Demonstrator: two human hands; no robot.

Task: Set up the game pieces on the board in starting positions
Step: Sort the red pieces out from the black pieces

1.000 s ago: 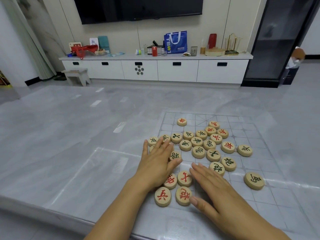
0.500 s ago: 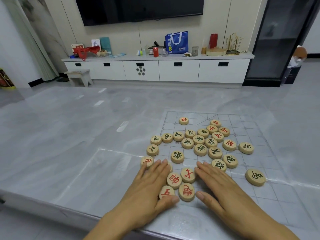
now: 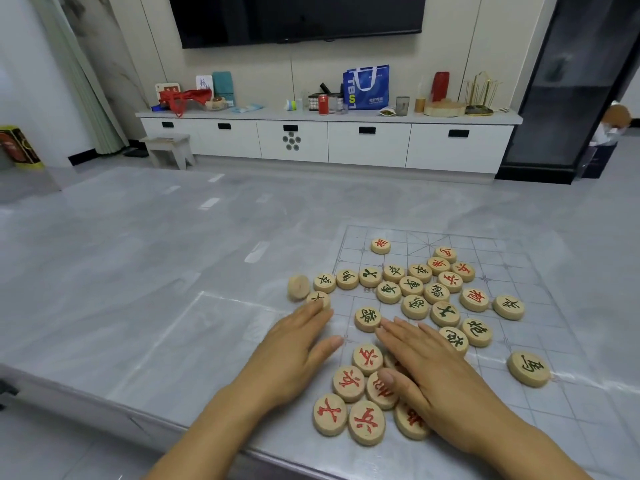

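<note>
Lying palm-down on the grey tabletop (image 3: 138, 289) with the left hand (image 3: 298, 344), fingers straight, tips covering the near edge of a wooden piece (image 3: 319, 298) just left of the board (image 3: 519, 271). Resting the right hand (image 3: 436, 372) flat as well — open, gripping nothing, thumb on one of the red-marked discs (image 3: 349, 383) clustered at the near edge. Seeing the black-marked discs (image 3: 412, 285) bunched face-up mid-board, many touching, none lined up on the grid. Spotting a lone red disc (image 3: 381, 245) far back, a horse disc (image 3: 528, 368) well apart to the right — and a blank-faced disc (image 3: 298, 286) off the board's left side.
</note>
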